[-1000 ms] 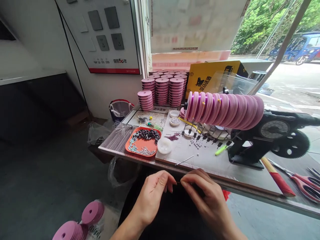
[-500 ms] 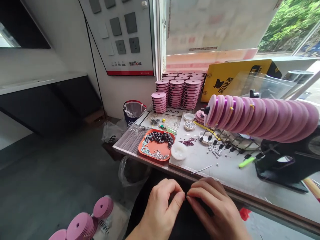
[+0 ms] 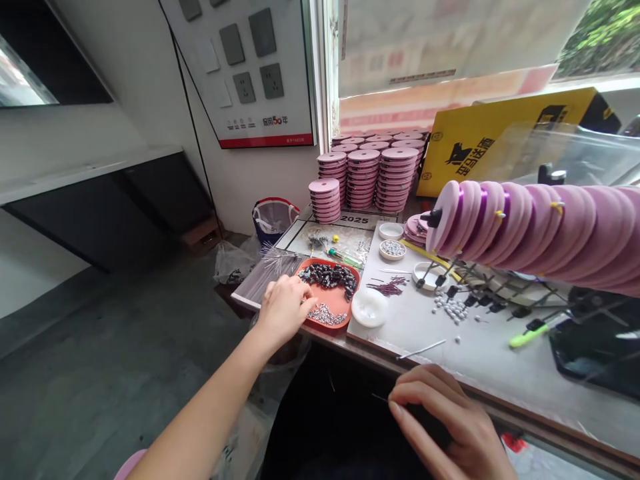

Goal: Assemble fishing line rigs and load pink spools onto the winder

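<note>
My left hand (image 3: 285,308) reaches over the left edge of the orange tray (image 3: 334,299). Its thumb and index finger stand apart and its other fingers curve down, their tips partly hidden. In the tray are black beads (image 3: 327,275) along the back and small silver beads (image 3: 327,315) at the front; my hand covers the left side. Above my lap, my right hand (image 3: 445,417) pinches a short thin wire (image 3: 380,397) between thumb and index finger, its free end pointing left. A white dish (image 3: 370,307) sits right of the tray.
Pink spools (image 3: 363,177) are stacked at the back by a yellow box (image 3: 465,143). At right, a rod carries a row of pink discs (image 3: 530,223). Grey beads (image 3: 450,309), dark red pieces (image 3: 389,286) and a thin metal stick (image 3: 421,349) lie on the white board (image 3: 400,327).
My left hand has left my right hand and moved up and left to the tray. My right hand keeps its pinch above my lap. The view has shifted a little.
</note>
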Available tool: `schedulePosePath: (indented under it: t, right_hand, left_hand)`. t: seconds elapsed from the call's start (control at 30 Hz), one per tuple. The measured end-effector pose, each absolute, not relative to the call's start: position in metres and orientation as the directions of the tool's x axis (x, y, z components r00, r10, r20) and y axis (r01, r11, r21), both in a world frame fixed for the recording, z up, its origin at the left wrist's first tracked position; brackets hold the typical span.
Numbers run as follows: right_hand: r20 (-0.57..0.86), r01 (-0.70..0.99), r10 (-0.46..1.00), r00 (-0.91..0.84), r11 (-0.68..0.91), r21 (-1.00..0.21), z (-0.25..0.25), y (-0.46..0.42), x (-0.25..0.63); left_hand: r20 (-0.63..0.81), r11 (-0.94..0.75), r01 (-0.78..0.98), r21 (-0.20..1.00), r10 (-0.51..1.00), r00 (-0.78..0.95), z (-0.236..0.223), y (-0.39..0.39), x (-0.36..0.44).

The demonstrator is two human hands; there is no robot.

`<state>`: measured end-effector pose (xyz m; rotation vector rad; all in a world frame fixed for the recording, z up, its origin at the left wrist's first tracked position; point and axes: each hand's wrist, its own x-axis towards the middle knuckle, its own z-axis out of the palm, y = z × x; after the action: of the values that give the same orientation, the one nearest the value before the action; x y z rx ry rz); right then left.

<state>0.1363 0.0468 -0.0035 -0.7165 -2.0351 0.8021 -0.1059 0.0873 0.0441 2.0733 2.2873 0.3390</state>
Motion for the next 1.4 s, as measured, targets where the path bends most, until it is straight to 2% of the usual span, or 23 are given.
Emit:
schedulePosePath:
  t: [0.2, 0.4, 0.43, 0.5, 0.53, 0.57, 0.63, 0.73, 0.9, 1.23, 1.4]
  right_hand:
    - [0.506, 0.212, 0.709, -0.491, 0.660, -0.720, 0.006, 0.051, 0.137]
    - [0.530, 0.206, 0.720, -0.448, 0.660, -0.723, 0.011, 0.049, 0.138]
    - [0.534, 0.203, 0.726, -0.434, 0.656, -0.727, 0.010, 0.048, 0.139]
    - [0.533, 0.201, 0.741, -0.408, 0.643, -0.739, 0.010, 0.045, 0.141]
    - [0.528, 0.204, 0.753, -0.393, 0.632, -0.748, 0.010, 0.043, 0.142]
    - [0.522, 0.210, 0.763, -0.382, 0.622, -0.755, 0.010, 0.042, 0.142]
    - [0.515, 0.231, 0.774, -0.368, 0.613, -0.756, 0.011, 0.039, 0.143]
    - [0.538, 0.277, 0.765, -0.353, 0.635, -0.721, 0.012, 0.036, 0.143]
    - [0.609, 0.338, 0.718, -0.338, 0.696, -0.633, 0.016, 0.034, 0.140]
    - [0.608, 0.365, 0.717, -0.340, 0.697, -0.618, 0.015, 0.034, 0.137]
    - [0.585, 0.339, 0.735, -0.343, 0.678, -0.652, 0.013, 0.033, 0.137]
  left_hand:
    - [0.120, 0.106, 0.976, 0.189, 0.984, -0.131, 0.039, 0.088, -0.097]
    - [0.147, 0.102, 0.953, 0.285, 0.978, -0.149, 0.050, 0.085, -0.095]
    - [0.155, 0.092, 0.940, 0.329, 0.976, -0.150, 0.053, 0.079, -0.091]
    - [0.136, 0.039, 0.857, 0.514, 0.982, -0.127, 0.058, 0.063, -0.079]
    - [0.110, -0.005, 0.696, 0.718, 0.988, -0.107, 0.058, 0.052, -0.071]
    - [0.045, -0.011, 0.488, 0.873, 0.997, -0.059, 0.056, 0.042, -0.061]
    - [-0.060, 0.070, 0.180, 0.981, 0.996, -0.060, 0.048, 0.023, -0.042]
    - [-0.135, 0.136, -0.008, 0.991, 0.972, -0.194, 0.030, 0.005, -0.020]
    - [-0.144, 0.118, -0.101, 0.988, 0.939, -0.311, 0.018, 0.000, -0.008]
    - [-0.108, 0.113, -0.004, 0.994, 0.938, -0.328, 0.020, -0.003, -0.003]
    - [0.060, 0.013, 0.217, 0.976, 0.943, -0.327, 0.014, -0.006, 0.000]
